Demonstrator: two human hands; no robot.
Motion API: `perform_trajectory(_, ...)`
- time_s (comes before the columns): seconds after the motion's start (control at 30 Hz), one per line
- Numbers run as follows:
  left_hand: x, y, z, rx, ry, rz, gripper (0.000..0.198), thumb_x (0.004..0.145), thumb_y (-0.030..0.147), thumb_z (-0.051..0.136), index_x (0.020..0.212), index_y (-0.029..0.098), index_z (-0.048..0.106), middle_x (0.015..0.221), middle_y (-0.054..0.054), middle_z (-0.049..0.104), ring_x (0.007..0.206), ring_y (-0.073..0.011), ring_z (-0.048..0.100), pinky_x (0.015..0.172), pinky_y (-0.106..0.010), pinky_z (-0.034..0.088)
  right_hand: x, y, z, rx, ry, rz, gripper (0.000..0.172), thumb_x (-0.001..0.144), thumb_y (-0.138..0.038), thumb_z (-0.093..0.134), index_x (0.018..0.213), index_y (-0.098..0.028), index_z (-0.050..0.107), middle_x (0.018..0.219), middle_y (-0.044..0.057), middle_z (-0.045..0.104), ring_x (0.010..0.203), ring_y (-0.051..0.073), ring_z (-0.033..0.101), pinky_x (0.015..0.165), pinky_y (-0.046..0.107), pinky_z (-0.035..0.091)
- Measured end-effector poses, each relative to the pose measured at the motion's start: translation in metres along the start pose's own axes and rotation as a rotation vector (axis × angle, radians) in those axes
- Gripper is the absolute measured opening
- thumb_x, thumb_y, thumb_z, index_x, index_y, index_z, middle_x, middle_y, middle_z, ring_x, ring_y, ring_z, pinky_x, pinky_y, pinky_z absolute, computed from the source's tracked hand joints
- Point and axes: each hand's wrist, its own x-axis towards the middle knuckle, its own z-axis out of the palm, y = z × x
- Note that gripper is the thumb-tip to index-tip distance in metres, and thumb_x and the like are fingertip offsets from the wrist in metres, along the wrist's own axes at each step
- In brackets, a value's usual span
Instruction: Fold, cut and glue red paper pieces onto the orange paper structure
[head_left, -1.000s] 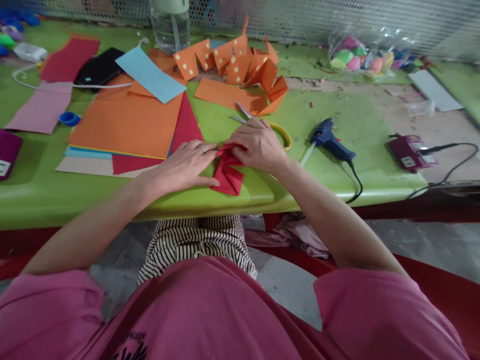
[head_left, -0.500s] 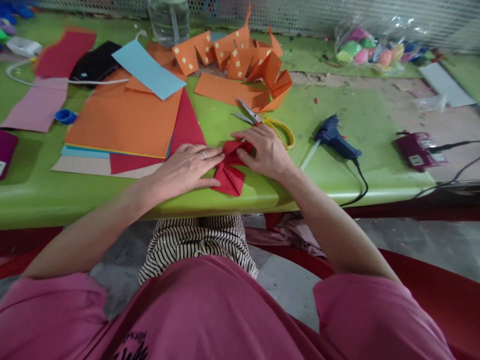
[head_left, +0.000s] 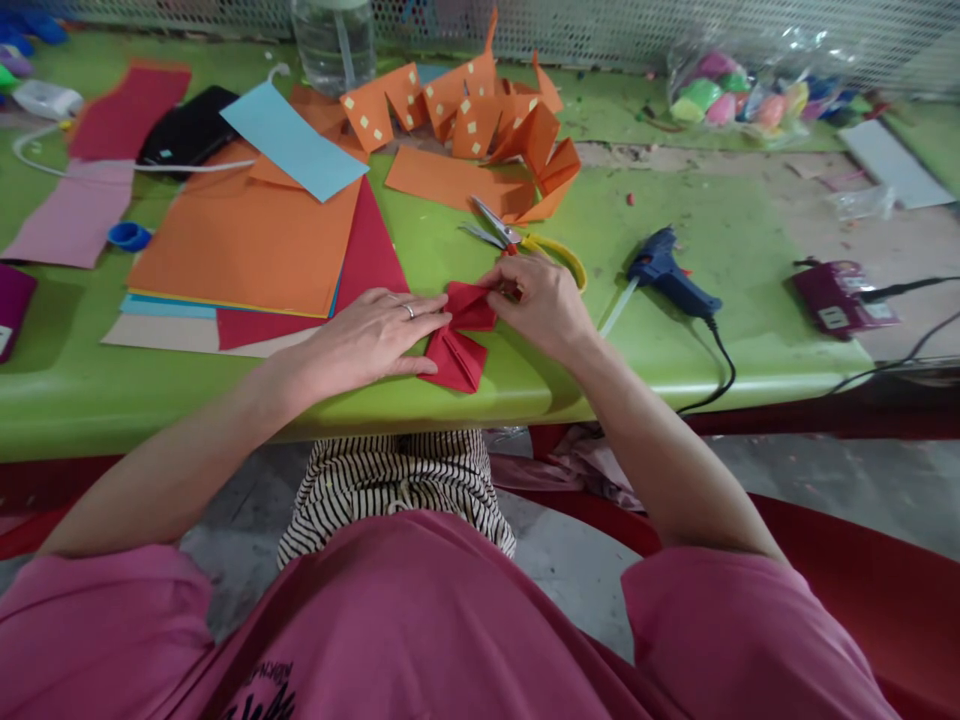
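A pale grey perforated panel [head_left: 585, 35] stands along the back of a table with a glossy lime-green covering [head_left: 720, 235], which gives way to a worn, brownish surface [head_left: 787, 225]. Light gleams along its rounded front edge. Below lies a scuffed grey floor [head_left: 840, 465], beside a curved, smooth red surface [head_left: 847, 575].

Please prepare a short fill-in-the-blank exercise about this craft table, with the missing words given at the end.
1. The folded paper at the fingers of the left hand and the right hand is ____ in colour.
2. A ring is worn on the ____ hand.
3. The handle loop of the scissors is ____.
4. In the picture, the dark blue glue gun lies to the ____ of the scissors.

Missing words: red; left; yellow; right.
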Motion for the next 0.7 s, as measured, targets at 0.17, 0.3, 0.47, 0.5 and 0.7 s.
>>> perform_trajectory(0.17, 0.000, -0.003, -0.002, -0.032, -0.019, 0.014, 0.068, 0.100, 0.049, 0.056, 0.157, 0.017, 0.039, 0.164, -0.019, 0.037, 0.140, -0.0330, 0.053, 0.113, -0.047, 0.041, 0.001, 0.001, 0.000, -0.080, -0.001, -0.071, 0.021, 0.079, -0.016, 0.053, 0.084, -0.023, 0.073, 0.088, 0.006, 0.074, 0.092, 0.026, 0.065, 0.082, 0.040, 0.050)
perform_trajectory(0.3, 0.001, -0.003, -0.002, -0.045, -0.046, 0.010, 0.071, 0.100, 0.050, 0.055, 0.158, 0.013, 0.037, 0.163, -0.019, 0.038, 0.145, -0.0322, 0.048, 0.115, -0.046, 0.039, -0.001, 0.000, -0.003, -0.121, -0.035, -0.113, 0.023, 0.082, -0.019, 0.052, 0.089, -0.022, 0.074, 0.091, 0.007, 0.076, 0.092, 0.026, 0.066, 0.084, 0.042, 0.051)
perform_trajectory(0.47, 0.001, -0.004, 0.002, -0.033, -0.030, 0.009, 0.061, 0.101, 0.050, 0.053, 0.150, 0.013, 0.050, 0.163, -0.018, 0.039, 0.147, -0.0314, 0.045, 0.118, -0.046, 0.036, -0.007, -0.003, -0.006, -0.187, -0.083, -0.186, 0.025, 0.088, -0.020, 0.051, 0.094, -0.020, 0.075, 0.099, 0.009, 0.078, 0.097, 0.027, 0.066, 0.092, 0.047, 0.050)
perform_trajectory(0.5, 0.001, -0.005, 0.004, -0.030, -0.024, 0.013, 0.060, 0.101, 0.050, 0.052, 0.149, 0.013, 0.051, 0.163, -0.017, 0.040, 0.147, -0.0311, 0.045, 0.119, -0.046, 0.036, -0.009, -0.003, -0.006, -0.194, -0.075, -0.183, 0.026, 0.089, -0.021, 0.051, 0.096, -0.020, 0.075, 0.100, 0.009, 0.078, 0.097, 0.028, 0.066, 0.093, 0.047, 0.050)
perform_trajectory(0.7, 0.002, -0.005, 0.004, -0.021, -0.015, 0.014, 0.063, 0.101, 0.054, 0.051, 0.149, 0.014, 0.051, 0.160, -0.018, 0.045, 0.147, -0.0302, 0.046, 0.119, -0.044, 0.036, -0.011, -0.004, -0.005, -0.127, 0.041, -0.042, 0.029, 0.098, -0.035, 0.048, 0.098, -0.020, 0.073, 0.096, 0.010, 0.074, 0.092, 0.026, 0.066, 0.084, 0.043, 0.051)
